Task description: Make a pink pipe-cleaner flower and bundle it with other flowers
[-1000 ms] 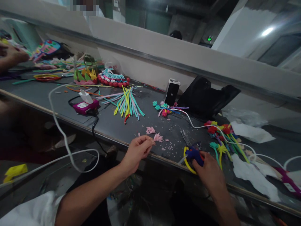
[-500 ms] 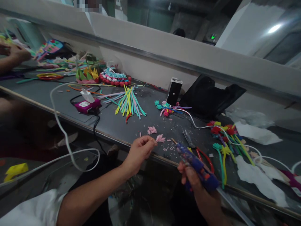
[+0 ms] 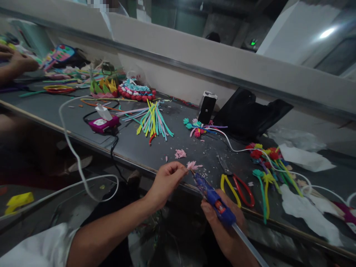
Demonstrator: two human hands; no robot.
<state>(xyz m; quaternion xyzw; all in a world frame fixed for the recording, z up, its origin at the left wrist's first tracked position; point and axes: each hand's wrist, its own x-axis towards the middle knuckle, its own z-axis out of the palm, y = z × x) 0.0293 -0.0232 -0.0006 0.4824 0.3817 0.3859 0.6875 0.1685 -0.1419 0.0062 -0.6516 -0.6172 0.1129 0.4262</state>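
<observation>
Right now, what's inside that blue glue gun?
A pale rod, probably a glue stick, sticks out of the back of the glue gun. The casing covers whatever is inside, so I can't see it.

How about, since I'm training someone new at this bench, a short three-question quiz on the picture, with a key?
1. What is in the right hand?
A: a white plug
B: a blue glue gun
C: crumpled paper

2. True or false: the scissors lie on the table, one handle yellow, the other red.

3. Order these from left to right in the picture: black bag, magenta socket block, bundle of stems.

Key: 1. B. 2. True. 3. Magenta socket block, bundle of stems, black bag.
</observation>
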